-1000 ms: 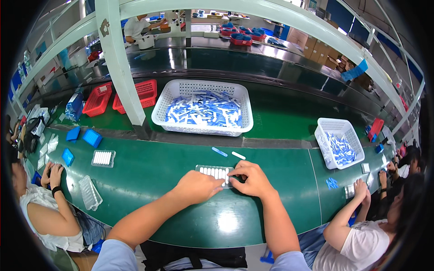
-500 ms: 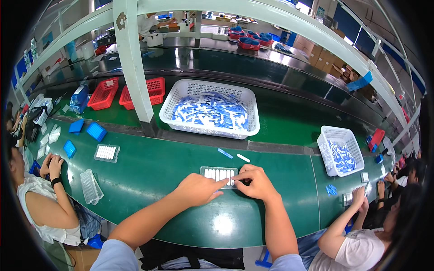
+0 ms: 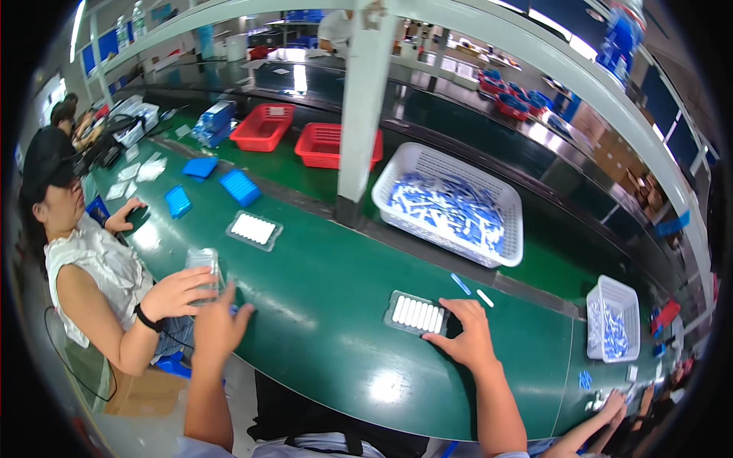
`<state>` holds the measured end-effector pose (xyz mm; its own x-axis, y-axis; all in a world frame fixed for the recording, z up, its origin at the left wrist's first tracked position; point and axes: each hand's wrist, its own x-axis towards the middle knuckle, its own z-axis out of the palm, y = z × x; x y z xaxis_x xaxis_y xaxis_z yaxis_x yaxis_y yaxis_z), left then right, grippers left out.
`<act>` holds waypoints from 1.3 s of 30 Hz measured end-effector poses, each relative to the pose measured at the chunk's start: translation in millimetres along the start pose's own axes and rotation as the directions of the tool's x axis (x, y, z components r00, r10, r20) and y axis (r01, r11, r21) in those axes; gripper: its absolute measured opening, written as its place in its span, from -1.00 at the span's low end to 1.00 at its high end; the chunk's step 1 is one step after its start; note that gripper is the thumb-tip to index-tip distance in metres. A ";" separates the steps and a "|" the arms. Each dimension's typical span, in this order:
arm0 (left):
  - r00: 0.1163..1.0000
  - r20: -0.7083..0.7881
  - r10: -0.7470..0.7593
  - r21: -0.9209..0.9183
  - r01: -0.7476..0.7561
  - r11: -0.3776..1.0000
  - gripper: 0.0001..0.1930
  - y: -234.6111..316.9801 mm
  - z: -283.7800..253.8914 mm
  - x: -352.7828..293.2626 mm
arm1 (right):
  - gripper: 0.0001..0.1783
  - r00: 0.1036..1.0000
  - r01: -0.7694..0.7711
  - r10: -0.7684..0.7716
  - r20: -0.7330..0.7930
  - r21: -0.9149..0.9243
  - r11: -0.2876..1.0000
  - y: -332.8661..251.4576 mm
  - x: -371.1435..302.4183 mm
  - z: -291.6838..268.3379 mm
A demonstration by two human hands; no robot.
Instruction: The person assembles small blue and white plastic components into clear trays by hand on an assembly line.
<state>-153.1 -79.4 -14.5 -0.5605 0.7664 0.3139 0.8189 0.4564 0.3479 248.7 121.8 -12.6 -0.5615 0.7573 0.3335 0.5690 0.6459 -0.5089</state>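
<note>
My right hand grips the right end of a clear plastic tray, thumb at the near corner and fingers at the far one. A row of several white plastic sticks fills the tray. Far to the left, my left hand is raised with index finger and thumb apart, next to a stack of clear empty trays. A co-worker's hand is at the same stack; whether my fingertips touch it I cannot tell. Beyond my right hand lie one blue stick and one white stick.
A white basket of blue and white sticks stands beyond the tray, right of a post. Another basket is at right. Toward the back left are red baskets, blue trays and another filled tray. Co-workers sit on both sides.
My left hand has left the filled tray and swung left toward the clear stack. My right hand now grips the tray's right end. The view has turned left; the left co-worker's hand has reached the stack.
</note>
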 end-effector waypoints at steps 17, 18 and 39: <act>0.995 -0.083 -0.052 -0.353 0.020 0.935 -0.51 13.2 2.1 -36.7 | -0.36 0.966 0.242 -0.226 -0.124 0.132 0.961 -112.9 152.1 175.2; 0.995 -0.087 -0.053 -0.350 0.019 0.937 -0.51 11.6 0.3 -36.6 | -0.35 0.979 0.193 -0.182 -0.091 0.126 0.973 -118.5 156.0 181.9; 0.684 0.686 -0.248 -0.704 0.710 0.012 -0.61 -43.0 -6.5 -35.5 | -0.10 0.935 0.120 -0.207 0.286 0.295 0.948 -241.1 120.5 228.3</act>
<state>-169.2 -129.2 -34.9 -0.5024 0.7210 -0.4772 -0.4746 0.2314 0.8492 -93.3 35.4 -30.9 -0.8152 0.5472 0.1900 0.2952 0.6747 -0.6765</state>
